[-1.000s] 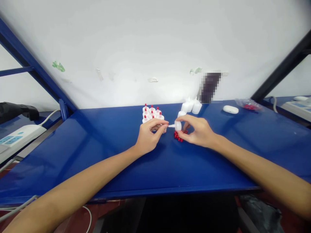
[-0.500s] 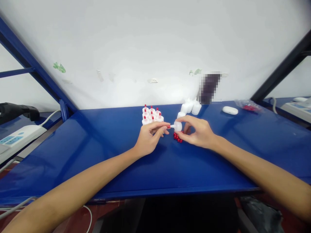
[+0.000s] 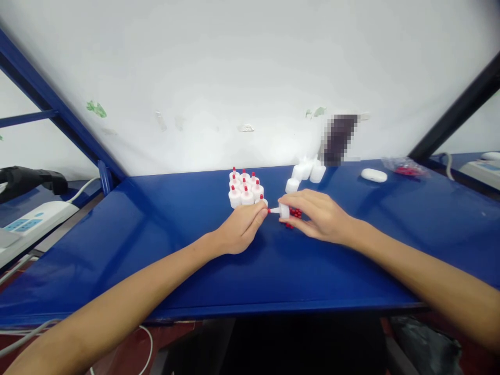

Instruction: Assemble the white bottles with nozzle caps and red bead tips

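Observation:
A white nozzle cap (image 3: 284,210) lies sideways between the thumb and fingers of my right hand (image 3: 322,216), its thin spout pointing left. At the spout's tip, my left hand (image 3: 244,224) pinches a small red tip cap (image 3: 269,211), most of it hidden by the fingers. Just behind my left hand, several white nozzle caps with red tips (image 3: 246,196) stand upright in a tight group. Loose red tip caps (image 3: 296,213) lie under and beside my right hand, partly covered by it.
White caps (image 3: 292,185) without red tips stand beyond my right hand. A white oval case (image 3: 374,175) and a clear bag of red pieces (image 3: 406,169) lie at the back right of the blue table (image 3: 187,281). A power strip (image 3: 37,224) is at far left.
The fingers of my left hand have closed more tightly around the red tip cap. My right hand has turned the white cap slightly, and the view has shifted a little.

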Action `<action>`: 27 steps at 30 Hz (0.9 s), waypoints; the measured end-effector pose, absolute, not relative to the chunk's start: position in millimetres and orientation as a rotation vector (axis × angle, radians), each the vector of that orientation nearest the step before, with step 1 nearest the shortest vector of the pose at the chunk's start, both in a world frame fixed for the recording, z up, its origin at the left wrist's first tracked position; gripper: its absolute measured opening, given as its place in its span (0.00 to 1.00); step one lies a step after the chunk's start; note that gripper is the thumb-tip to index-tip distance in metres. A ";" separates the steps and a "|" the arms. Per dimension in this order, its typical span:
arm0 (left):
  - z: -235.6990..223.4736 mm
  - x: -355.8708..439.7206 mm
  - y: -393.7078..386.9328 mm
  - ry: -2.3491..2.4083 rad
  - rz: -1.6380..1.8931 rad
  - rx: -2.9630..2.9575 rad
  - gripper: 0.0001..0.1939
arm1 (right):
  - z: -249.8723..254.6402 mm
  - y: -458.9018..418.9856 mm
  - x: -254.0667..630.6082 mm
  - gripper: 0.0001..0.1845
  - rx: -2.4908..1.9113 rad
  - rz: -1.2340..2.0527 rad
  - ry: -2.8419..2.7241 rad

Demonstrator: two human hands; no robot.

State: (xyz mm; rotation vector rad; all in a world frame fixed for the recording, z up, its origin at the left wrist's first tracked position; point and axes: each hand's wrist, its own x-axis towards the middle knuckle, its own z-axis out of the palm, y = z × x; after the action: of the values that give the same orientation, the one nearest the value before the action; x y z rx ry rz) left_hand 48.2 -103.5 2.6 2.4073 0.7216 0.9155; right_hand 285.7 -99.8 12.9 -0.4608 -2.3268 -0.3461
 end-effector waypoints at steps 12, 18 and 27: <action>-5.1 53.7 -110.1 0.768 0.891 2.312 0.17 | 6.0 -102.7 284.3 0.16 -0.448 -0.227 -2.360; -7.4 51.1 -109.8 0.747 0.919 2.426 0.16 | 2.1 -106.1 280.9 0.15 -0.515 -0.018 -2.321; -0.2 56.7 -104.2 0.772 1.102 2.443 0.17 | 7.8 -101.4 278.8 0.17 -0.538 -0.043 -2.240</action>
State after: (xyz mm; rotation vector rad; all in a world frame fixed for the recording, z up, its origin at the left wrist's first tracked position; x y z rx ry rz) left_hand 56.7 -104.2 -0.2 2.4427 0.7723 1.1021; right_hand 278.8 -101.4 7.8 -0.5385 -2.2400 -0.0428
